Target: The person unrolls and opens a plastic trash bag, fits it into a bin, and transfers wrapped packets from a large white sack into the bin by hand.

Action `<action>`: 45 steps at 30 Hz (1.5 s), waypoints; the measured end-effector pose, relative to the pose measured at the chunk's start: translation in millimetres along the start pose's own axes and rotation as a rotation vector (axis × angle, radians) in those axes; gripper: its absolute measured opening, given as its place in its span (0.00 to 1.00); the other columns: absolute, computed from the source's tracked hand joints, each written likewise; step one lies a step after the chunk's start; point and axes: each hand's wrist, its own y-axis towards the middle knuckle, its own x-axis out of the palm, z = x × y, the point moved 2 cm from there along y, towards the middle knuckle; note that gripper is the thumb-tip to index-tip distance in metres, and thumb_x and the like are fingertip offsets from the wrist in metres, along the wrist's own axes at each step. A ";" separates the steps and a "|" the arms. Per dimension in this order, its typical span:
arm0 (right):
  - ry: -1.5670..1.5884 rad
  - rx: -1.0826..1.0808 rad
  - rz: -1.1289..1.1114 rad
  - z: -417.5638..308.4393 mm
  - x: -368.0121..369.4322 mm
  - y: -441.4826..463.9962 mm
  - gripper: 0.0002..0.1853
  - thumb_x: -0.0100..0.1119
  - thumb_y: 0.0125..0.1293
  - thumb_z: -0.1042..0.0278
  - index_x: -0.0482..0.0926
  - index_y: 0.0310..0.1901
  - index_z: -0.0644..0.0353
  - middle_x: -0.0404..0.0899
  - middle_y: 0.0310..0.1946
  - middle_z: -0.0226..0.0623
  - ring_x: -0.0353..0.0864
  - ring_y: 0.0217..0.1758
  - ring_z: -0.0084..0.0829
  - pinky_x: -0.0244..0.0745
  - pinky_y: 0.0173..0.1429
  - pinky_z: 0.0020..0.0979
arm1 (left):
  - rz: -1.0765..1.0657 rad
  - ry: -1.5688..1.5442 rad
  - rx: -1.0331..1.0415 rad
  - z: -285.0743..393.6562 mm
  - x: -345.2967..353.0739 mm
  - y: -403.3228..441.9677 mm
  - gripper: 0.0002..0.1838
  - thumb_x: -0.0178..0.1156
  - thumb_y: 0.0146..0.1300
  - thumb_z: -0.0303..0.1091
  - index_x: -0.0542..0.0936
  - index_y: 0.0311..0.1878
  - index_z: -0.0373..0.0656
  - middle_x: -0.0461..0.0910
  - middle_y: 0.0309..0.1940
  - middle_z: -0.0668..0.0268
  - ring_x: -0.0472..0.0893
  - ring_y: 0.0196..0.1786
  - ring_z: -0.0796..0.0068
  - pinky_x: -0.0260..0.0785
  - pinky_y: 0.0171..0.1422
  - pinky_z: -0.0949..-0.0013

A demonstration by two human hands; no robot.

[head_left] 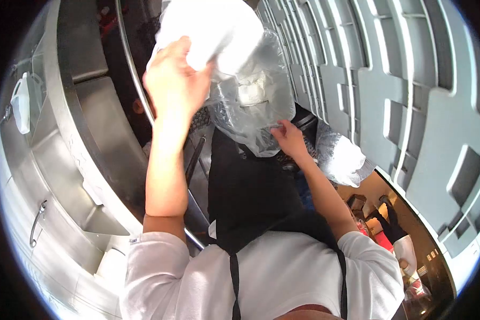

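Observation:
My left hand [178, 80] is raised, its fingers closed on the edge of a bright white bundle [218, 32]. Glare hides its kind; it looks soft, like cloth or paper. Just below it is a clear plastic bag [250, 117], with its mouth open and a smaller white item [252, 92] visible inside. My right hand [290, 138] pinches the near rim of this bag between thumb and fingers. A black apron [245, 192] covers my front below the bag.
Along the left runs a stainless steel counter [109, 122] with a metal rail [130, 58]; a white jug [21, 104] stands beyond it. Grey moulded panels [378, 85] rise on the right. Another plastic bag [342, 157] lies beside them. Another person [402, 250] is at lower right.

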 end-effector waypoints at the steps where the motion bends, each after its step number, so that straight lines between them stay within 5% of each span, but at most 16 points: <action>1: -0.019 -0.021 0.008 5.8 -2.4 -6.5 0.23 0.68 0.61 0.57 0.78 0.53 0.65 0.83 0.36 0.51 0.84 0.39 0.47 0.78 0.46 0.42 | -0.080 -0.028 -0.018 9.8 7.8 -3.9 0.21 0.76 0.44 0.38 0.82 0.41 0.41 0.84 0.35 0.57 0.83 0.43 0.53 0.75 0.49 0.56; 6: 0.012 -0.041 0.098 15.4 -21.3 -22.0 0.22 0.69 0.61 0.58 0.79 0.50 0.65 0.83 0.35 0.50 0.84 0.39 0.47 0.78 0.45 0.42 | -0.706 -0.233 -0.252 14.0 93.6 -31.8 0.27 0.71 0.51 0.40 0.80 0.56 0.42 0.85 0.36 0.51 0.84 0.48 0.51 0.74 0.56 0.55; 8: 0.002 -0.036 0.122 25.4 -23.5 -23.2 0.22 0.69 0.60 0.58 0.79 0.50 0.65 0.83 0.34 0.49 0.84 0.39 0.46 0.78 0.45 0.41 | -0.698 -0.134 -0.176 -22.5 172.4 -75.2 0.32 0.71 0.53 0.41 0.76 0.62 0.43 0.84 0.43 0.49 0.83 0.52 0.49 0.73 0.59 0.54; 11: 0.023 -0.042 0.122 23.1 -31.0 -23.7 0.22 0.69 0.60 0.59 0.78 0.50 0.65 0.82 0.34 0.49 0.84 0.38 0.45 0.79 0.44 0.41 | -0.503 -0.085 -0.167 -14.5 154.4 -91.3 0.34 0.71 0.55 0.42 0.73 0.64 0.43 0.82 0.49 0.49 0.82 0.54 0.49 0.73 0.60 0.54; 15: 0.034 -0.052 0.063 14.9 -22.6 -15.5 0.21 0.68 0.61 0.59 0.79 0.50 0.64 0.83 0.34 0.48 0.84 0.37 0.43 0.79 0.44 0.39 | -0.662 -0.338 -0.428 -31.8 105.7 -74.0 0.27 0.70 0.58 0.37 0.76 0.59 0.39 0.83 0.41 0.58 0.83 0.42 0.68 0.75 0.52 0.65; 20: -0.012 -0.169 0.017 -40.5 -5.5 32.0 0.21 0.68 0.62 0.58 0.79 0.50 0.64 0.83 0.35 0.46 0.84 0.39 0.43 0.78 0.46 0.38 | -0.399 -0.319 -0.534 -130.3 104.7 -27.3 0.14 0.61 0.62 0.30 0.81 0.51 0.38 0.85 0.35 0.62 0.84 0.40 0.69 0.75 0.50 0.66; 21: -0.018 -0.190 0.017 -62.8 -4.6 47.1 0.21 0.68 0.62 0.58 0.79 0.50 0.64 0.83 0.35 0.46 0.84 0.39 0.44 0.78 0.46 0.38 | -0.407 -0.225 -0.556 -155.0 118.2 -15.3 0.15 0.57 0.62 0.33 0.82 0.51 0.41 0.86 0.41 0.53 0.85 0.48 0.54 0.75 0.56 0.58; 22: -0.025 -0.207 0.016 -83.9 -1.8 63.3 0.21 0.67 0.62 0.58 0.79 0.50 0.64 0.83 0.34 0.46 0.84 0.38 0.44 0.78 0.46 0.38 | -0.431 -0.204 -0.519 -184.0 140.0 -9.0 0.15 0.55 0.63 0.33 0.83 0.49 0.42 0.85 0.43 0.51 0.84 0.50 0.52 0.74 0.58 0.58; 24: 0.085 -0.133 0.051 -119.1 10.4 101.4 0.23 0.67 0.63 0.52 0.80 0.49 0.64 0.83 0.34 0.44 0.83 0.39 0.38 0.77 0.44 0.36 | -0.507 -0.037 -0.422 -232.1 194.2 -6.6 0.11 0.55 0.63 0.33 0.84 0.41 0.37 0.86 0.36 0.54 0.85 0.39 0.62 0.75 0.44 0.61; 30: 0.425 0.271 -0.203 -183.2 73.7 203.5 0.33 0.61 0.64 0.35 0.81 0.43 0.66 0.82 0.31 0.34 0.80 0.35 0.26 0.75 0.40 0.31 | -1.223 -0.141 -0.927 -324.3 335.5 -26.6 0.13 0.56 0.53 0.28 0.86 0.37 0.32 0.84 0.44 0.45 0.85 0.51 0.52 0.75 0.55 0.57; 32: 0.477 0.379 -0.373 -209.5 84.0 217.0 0.35 0.60 0.63 0.31 0.82 0.41 0.65 0.81 0.30 0.33 0.80 0.34 0.25 0.76 0.40 0.31 | -1.342 0.084 -0.522 -391.1 426.0 -61.3 0.12 0.57 0.51 0.28 0.86 0.36 0.34 0.84 0.41 0.46 0.85 0.46 0.54 0.76 0.51 0.55; 33: 0.402 0.421 -0.415 -203.8 97.0 229.1 0.30 0.62 0.65 0.39 0.82 0.43 0.67 0.83 0.33 0.36 0.81 0.35 0.27 0.76 0.42 0.32 | -1.399 0.262 -0.202 -395.2 442.0 -62.2 0.12 0.58 0.52 0.29 0.86 0.37 0.36 0.85 0.39 0.48 0.85 0.43 0.54 0.77 0.48 0.55; 35: 0.360 0.275 -0.301 -188.5 120.0 240.5 0.29 0.63 0.64 0.45 0.82 0.42 0.72 0.84 0.34 0.47 0.83 0.36 0.37 0.77 0.45 0.37 | -1.179 0.415 0.107 -405.9 464.8 -62.4 0.13 0.58 0.55 0.31 0.84 0.42 0.39 0.84 0.41 0.50 0.85 0.43 0.54 0.77 0.47 0.55; 37: 0.267 0.137 -0.182 -166.2 139.7 245.7 0.24 0.63 0.64 0.52 0.82 0.40 0.72 0.84 0.32 0.52 0.83 0.33 0.42 0.77 0.43 0.39 | -0.787 0.365 0.034 -420.5 480.7 -54.3 0.15 0.57 0.57 0.32 0.83 0.46 0.39 0.83 0.45 0.50 0.84 0.46 0.53 0.77 0.50 0.55; 43: 0.402 0.453 -0.383 -174.2 125.7 242.0 0.16 0.60 0.69 0.59 0.81 0.40 0.69 0.83 0.28 0.40 0.78 0.30 0.28 0.72 0.37 0.33 | -0.716 0.344 -0.218 -463.0 530.9 -47.5 0.15 0.58 0.57 0.32 0.83 0.46 0.40 0.83 0.45 0.50 0.84 0.46 0.53 0.77 0.50 0.55; 45: 0.468 0.363 -0.336 -168.9 129.5 240.8 0.15 0.60 0.69 0.61 0.81 0.40 0.68 0.81 0.27 0.37 0.77 0.30 0.25 0.72 0.37 0.32 | -0.719 0.334 -0.227 -475.2 534.9 -42.7 0.14 0.58 0.57 0.32 0.83 0.46 0.40 0.83 0.45 0.50 0.84 0.46 0.52 0.77 0.50 0.55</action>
